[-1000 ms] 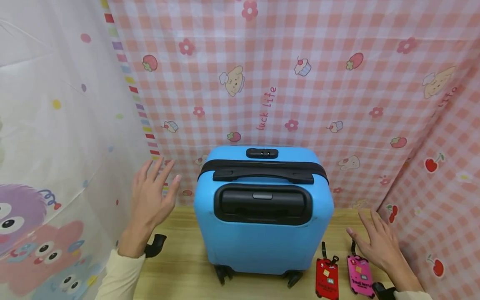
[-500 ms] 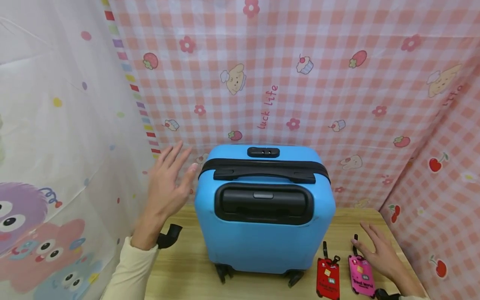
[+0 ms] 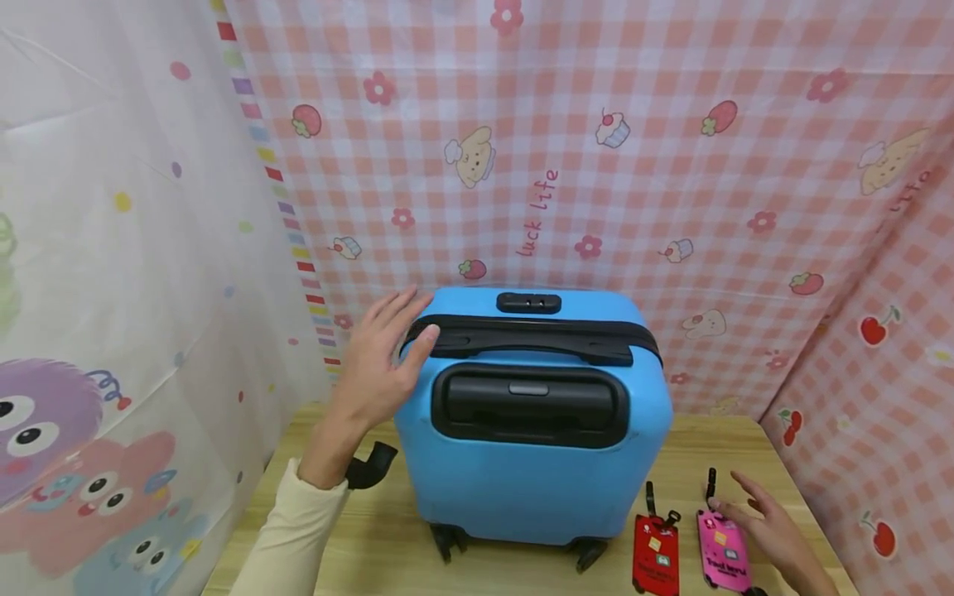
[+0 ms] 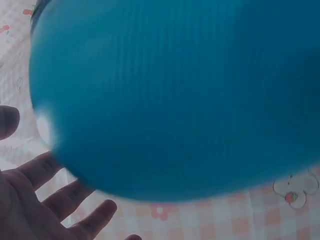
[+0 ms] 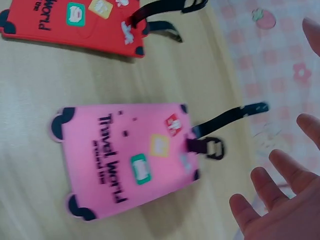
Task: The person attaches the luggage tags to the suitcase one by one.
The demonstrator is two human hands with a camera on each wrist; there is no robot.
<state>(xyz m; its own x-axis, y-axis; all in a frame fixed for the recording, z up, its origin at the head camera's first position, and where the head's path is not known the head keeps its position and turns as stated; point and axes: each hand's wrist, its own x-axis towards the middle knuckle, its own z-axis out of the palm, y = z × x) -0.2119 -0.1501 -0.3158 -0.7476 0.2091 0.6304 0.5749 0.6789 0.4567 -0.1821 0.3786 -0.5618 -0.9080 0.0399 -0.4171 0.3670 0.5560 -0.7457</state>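
Note:
A blue hard-shell suitcase point(image 3: 514, 488) stands upright on a wooden table, its black carry handle point(image 3: 529, 343) and recessed pull handle on the side towards me. My left hand point(image 3: 380, 364) is at the suitcase's upper left corner, fingers extended along it. In the left wrist view the blue shell point(image 4: 165, 110) fills most of the picture, with the fingertips right at its edge. My right hand point(image 3: 775, 530) hovers, fingers relaxed, by the strap end of a pink luggage tag point(image 5: 130, 160). A red luggage tag point(image 3: 656, 553) lies left of the pink one. Both tags have black straps, unfastened.
Behind the suitcase hangs a pink checked curtain point(image 3: 566, 149), and it continues on the right side. A white cartoon-print sheet point(image 3: 149, 273) closes off the left. The wooden table point(image 3: 715, 439) shows around the suitcase. Small black wheels point(image 3: 447, 540) support the suitcase.
My left hand has moved right, from beside the suitcase to its upper left corner. My right hand has come down a little, closer over the pink luggage tag. The suitcase and tags stay put.

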